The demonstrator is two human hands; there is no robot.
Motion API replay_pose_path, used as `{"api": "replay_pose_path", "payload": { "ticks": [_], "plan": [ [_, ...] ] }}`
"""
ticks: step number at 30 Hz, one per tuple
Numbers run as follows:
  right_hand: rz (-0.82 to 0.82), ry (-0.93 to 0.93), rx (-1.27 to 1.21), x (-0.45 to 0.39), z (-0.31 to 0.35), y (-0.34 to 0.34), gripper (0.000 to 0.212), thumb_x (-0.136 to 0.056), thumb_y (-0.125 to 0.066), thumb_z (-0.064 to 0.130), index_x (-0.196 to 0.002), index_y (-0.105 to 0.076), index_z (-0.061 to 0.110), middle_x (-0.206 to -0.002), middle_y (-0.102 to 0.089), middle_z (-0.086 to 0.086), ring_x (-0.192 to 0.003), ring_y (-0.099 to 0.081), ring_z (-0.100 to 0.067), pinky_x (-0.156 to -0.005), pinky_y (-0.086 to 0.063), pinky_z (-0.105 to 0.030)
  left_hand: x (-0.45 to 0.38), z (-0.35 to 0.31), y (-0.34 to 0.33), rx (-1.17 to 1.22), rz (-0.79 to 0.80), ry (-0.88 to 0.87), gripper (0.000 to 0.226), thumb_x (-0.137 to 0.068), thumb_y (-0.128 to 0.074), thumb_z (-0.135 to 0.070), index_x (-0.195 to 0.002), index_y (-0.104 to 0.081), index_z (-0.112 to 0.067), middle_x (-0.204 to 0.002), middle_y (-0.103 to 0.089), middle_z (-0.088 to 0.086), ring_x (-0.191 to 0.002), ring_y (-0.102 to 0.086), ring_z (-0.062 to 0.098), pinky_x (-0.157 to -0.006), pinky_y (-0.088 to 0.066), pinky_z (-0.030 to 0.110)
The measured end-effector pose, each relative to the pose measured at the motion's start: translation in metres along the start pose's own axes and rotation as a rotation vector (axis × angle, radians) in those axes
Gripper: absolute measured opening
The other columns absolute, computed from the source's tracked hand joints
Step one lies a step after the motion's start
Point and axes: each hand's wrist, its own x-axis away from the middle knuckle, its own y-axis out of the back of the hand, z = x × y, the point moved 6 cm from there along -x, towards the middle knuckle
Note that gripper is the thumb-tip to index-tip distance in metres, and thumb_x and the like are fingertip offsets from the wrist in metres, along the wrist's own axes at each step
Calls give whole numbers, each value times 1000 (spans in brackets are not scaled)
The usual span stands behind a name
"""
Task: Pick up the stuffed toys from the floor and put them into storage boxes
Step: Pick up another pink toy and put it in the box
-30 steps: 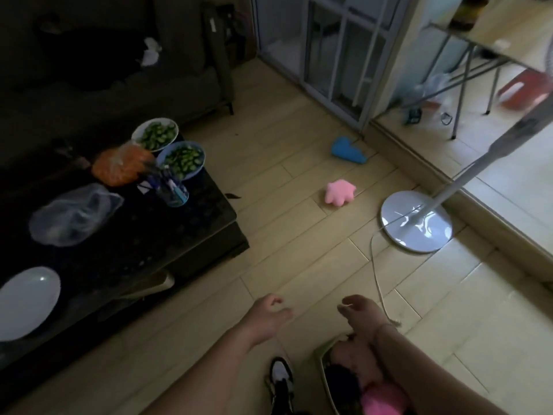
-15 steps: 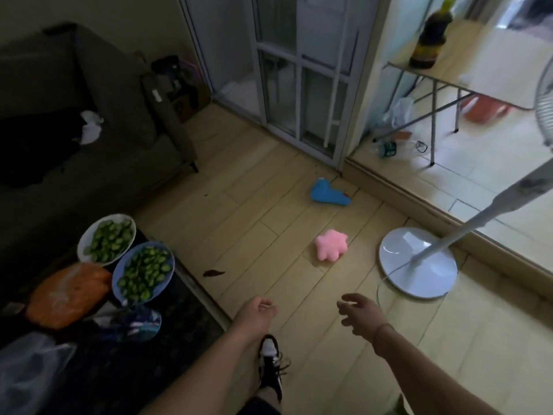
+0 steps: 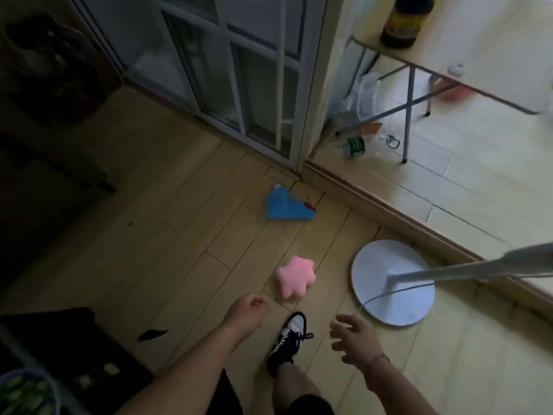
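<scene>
Toys on the floor: two are seen, both lying on the wooden floor (image 3: 185,235); no storage box is in view.
Pink star toy (image 3: 295,279): it lies flat on the boards, just ahead of the shoe (image 3: 288,336) and just beside the round white fan base (image 3: 392,283), apart from both.
Blue toy (image 3: 287,206): it lies farther off, near the corner where the door frame (image 3: 311,85) meets the raised threshold (image 3: 389,211).
Left hand (image 3: 247,311): nothing is held; the fingers are loosely curled, and it is carried near the star toy without touching it.
Right hand (image 3: 354,339): nothing is held; the fingers are spread and relaxed, above the floor beside the fan base.
Handling, as judged: both toys are taken to be light, soft and squashy, not fragile and not slippery, so a one-handed grasp should serve.
Where to take hold: the star's plump middle, or one arm pinched, is suggested; the blue toy's thick body rather than its thin edge.
Risk: the thin cord (image 3: 377,298) by the fan base could be snagged.
</scene>
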Motion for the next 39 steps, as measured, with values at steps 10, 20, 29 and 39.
{"api": "replay_pose_path", "payload": {
  "ticks": [10,20,29,39],
  "plan": [
    [9,-252,37,-294,-21,-52,45,-89,-65,27,-130,-53,14,-94,-62,-9,-79,-56,-23,-62,-50,-33,-309,10,-55,-106,74,92,2,-89,-61,-24,-87,-61,-22,-86,-61,2,-72,-55,14,-55,-37,22],
    [-122,-239,-226,-515,-131,-141,104,-59,-83,56,-141,-33,18,-136,-52,-3,-116,-56,-26,-89,-55,-47,-538,112,-143,-317,157,122,82,-74,-53,-66,-140,-38,-21,-138,-51,5,-120,-53,26,-104,-43,41],
    [-68,-442,-402,-299,-97,-96,80,-63,-82,50,-127,-55,9,-119,-65,-13,-103,-65,-32,-83,-58,-45,-302,39,-76,-1088,572,-534,97,-66,-53,-50,-150,-6,-35,-158,-11,1,-145,-13,19,-121,-13,48],
    [-176,-91,-643,7,18,3,71,-83,-42,73,-114,-61,12,-83,-58,-7,-63,-55,-20,-57,-43,-28,-42,-139,-39,-705,421,-582,67,-49,-79,-52,-112,-57,-41,-104,-68,-10,-95,-66,13,-77,-59,42]
  ]
}}
